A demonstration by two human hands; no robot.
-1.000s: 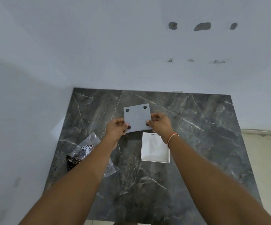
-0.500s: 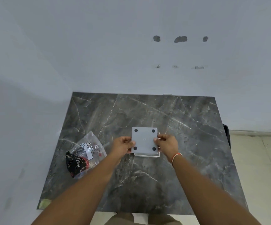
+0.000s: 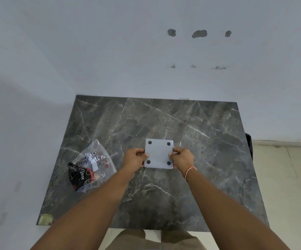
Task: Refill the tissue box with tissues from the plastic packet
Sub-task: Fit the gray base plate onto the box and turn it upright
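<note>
A square grey panel with four black round feet (image 3: pixel 159 153), the tissue box's bottom, faces up at the middle of the dark marble table (image 3: pixel 209 159). My left hand (image 3: pixel 135 159) grips its left edge and my right hand (image 3: pixel 182 159) grips its right edge. The white box part under the panel is hidden. A clear plastic packet (image 3: pixel 90 165) with black and red print lies to the left of my left hand, apart from it.
White walls close in behind and to the left of the table. A yellowish patch (image 3: pixel 45 219) marks the table's near left corner. A dark object (image 3: pixel 248 147) sticks out past the right edge. Tiled floor lies to the right.
Both hands brought the grey panel down and toward me, from above the open white box onto it. The white box is now covered.
</note>
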